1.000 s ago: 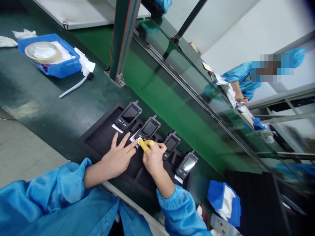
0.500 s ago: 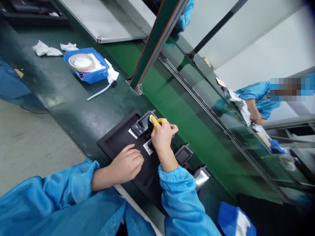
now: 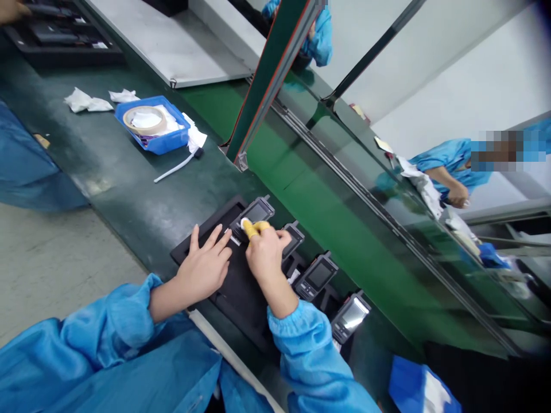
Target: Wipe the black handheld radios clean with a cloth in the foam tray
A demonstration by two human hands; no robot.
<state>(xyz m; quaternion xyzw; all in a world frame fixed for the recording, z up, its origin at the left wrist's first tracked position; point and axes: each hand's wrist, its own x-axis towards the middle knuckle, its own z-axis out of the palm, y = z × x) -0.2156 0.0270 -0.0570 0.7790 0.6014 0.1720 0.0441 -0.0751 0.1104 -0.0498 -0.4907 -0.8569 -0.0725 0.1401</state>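
Fingers spread, the left hand (image 3: 204, 268) lies beside the leftmost black plastic handheld device (image 3: 260, 211) in a black rectangular tray (image 3: 241, 291); the right hand (image 3: 266, 250) pinches a small white pad (image 3: 244, 223) against it. Likely stiff, light, scratch-prone, it suits gripping by its sides.

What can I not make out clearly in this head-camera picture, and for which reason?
In the head view:
Near row's second device from left: lower part hidden behind the right hand.
White piece in that hand: too small to identify.
Label beside the left hand: print too small to read.
Lower-right blue bin: cut off by the bottom edge.
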